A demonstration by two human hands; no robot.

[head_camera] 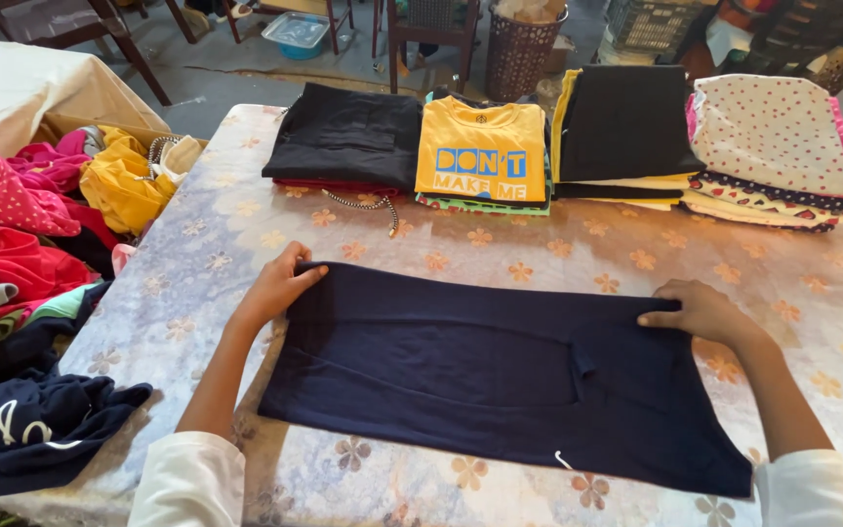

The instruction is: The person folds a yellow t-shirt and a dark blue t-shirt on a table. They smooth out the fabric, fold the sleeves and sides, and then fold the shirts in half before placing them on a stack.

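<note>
Navy garment lies flat across the near half of the tabletop. Left hand pinches its upper left corner; right hand grips its upper right edge. Four folded stacks line the far edge, including a yellow printed T-shirt.

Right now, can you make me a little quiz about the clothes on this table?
1. True or false: both hands touch the navy garment.
2. How many folded stacks sit along the far edge of the table?
3. Which stack has a yellow shirt on top: A the first from the left, B the second, C the fourth?

Key: 1 true, the left hand and right hand each hold a top corner. 2 four. 3 B.
</note>
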